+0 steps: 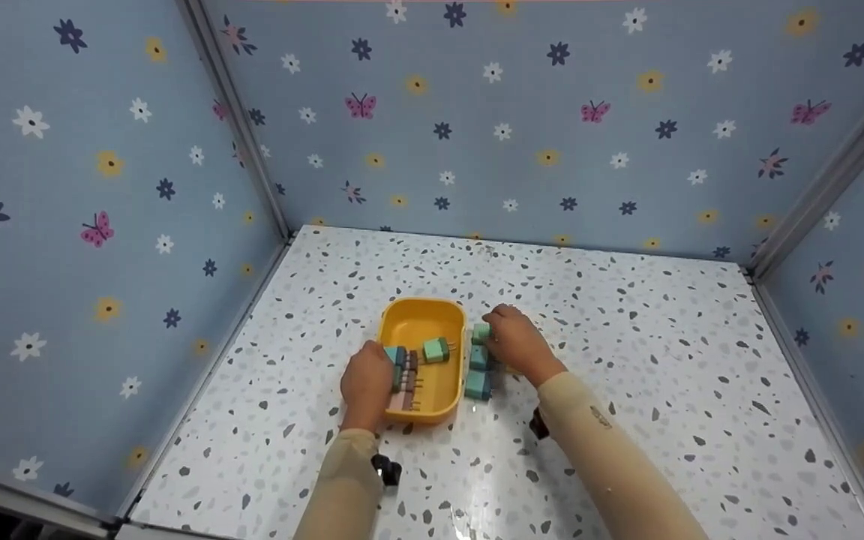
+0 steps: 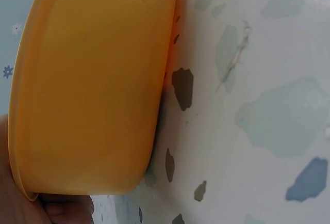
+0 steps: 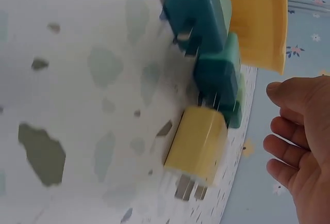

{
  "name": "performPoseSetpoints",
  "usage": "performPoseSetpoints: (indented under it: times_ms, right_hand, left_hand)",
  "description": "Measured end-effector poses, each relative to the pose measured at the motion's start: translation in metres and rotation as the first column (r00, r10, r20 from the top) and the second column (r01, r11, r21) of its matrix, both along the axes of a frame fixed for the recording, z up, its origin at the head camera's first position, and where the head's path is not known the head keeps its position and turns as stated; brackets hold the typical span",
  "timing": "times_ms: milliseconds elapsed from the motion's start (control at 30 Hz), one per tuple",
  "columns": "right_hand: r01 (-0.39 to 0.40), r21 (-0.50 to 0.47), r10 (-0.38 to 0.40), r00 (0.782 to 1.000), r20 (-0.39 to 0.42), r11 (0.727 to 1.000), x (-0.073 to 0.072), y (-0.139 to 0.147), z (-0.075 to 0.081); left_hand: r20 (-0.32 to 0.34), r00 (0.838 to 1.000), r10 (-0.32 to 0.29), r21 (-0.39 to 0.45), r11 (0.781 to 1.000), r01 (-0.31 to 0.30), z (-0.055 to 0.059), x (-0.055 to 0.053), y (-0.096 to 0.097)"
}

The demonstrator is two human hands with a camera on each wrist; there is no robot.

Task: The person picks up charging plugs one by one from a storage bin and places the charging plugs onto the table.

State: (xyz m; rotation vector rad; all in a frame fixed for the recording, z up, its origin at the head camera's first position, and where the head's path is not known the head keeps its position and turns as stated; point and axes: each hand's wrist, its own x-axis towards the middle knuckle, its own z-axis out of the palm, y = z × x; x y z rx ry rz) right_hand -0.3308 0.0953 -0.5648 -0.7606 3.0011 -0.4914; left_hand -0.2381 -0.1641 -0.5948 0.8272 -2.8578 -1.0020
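Note:
My left hand (image 1: 368, 382) grips the left rim of a yellow plastic container (image 1: 453, 401); in the left wrist view, fingers (image 2: 69, 211) curl under that rim. Inside lie a green charger plug (image 1: 436, 350) and a row of small pink and mauve plugs (image 1: 406, 381), partly hidden by the hand. Just right of the container stands a column of green and teal plugs (image 1: 478, 385). My right hand (image 1: 520, 343) hovers by the farthest one, its fingers loosely bent and holding nothing in the right wrist view. A yellow plug (image 3: 198, 144) lies beside the teal plugs (image 3: 198, 15).
The white speckled tabletop (image 1: 649, 390) runs to blue flowered panels (image 1: 522, 150) at the back and both sides. Grey metal posts (image 1: 241, 120) stand at the corners. A dark wrist device (image 1: 387, 470) sits on the left sleeve.

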Motion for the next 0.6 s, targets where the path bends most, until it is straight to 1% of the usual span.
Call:
performPoseSetpoints:
  times_ms: [167,267,367,500,600]
  right_hand:
    - [-0.031,-0.040,0.030,0.999,-0.010,0.999,0.005,-0.015,0.000]
    - [-0.070,-0.055,0.067,0.997,-0.047,0.996,0.008,-0.024,0.000]
    - [-0.089,-0.064,0.084,0.994,-0.071,0.994,0.012,-0.032,0.000]
    - [-0.102,-0.070,0.098,0.993,-0.059,0.992,0.018,-0.044,0.001]
    - [-0.120,-0.055,0.118,0.992,-0.037,0.991,0.022,-0.053,0.000]
  left_hand:
    - [0.007,1.000,0.000,0.005,1.000,0.000,0.000,0.000,-0.001]
    - [0.006,1.000,0.001,0.008,1.000,-0.001,0.000,0.000,-0.002]
    - [-0.001,1.000,0.003,0.020,1.000,-0.003,0.000,0.000,-0.001]
    - [-0.021,1.000,0.004,0.009,1.000,-0.004,-0.001,0.000,-0.001]
    - [-0.038,0.999,0.000,-0.007,1.000,0.000,-0.002,0.001,-0.001]
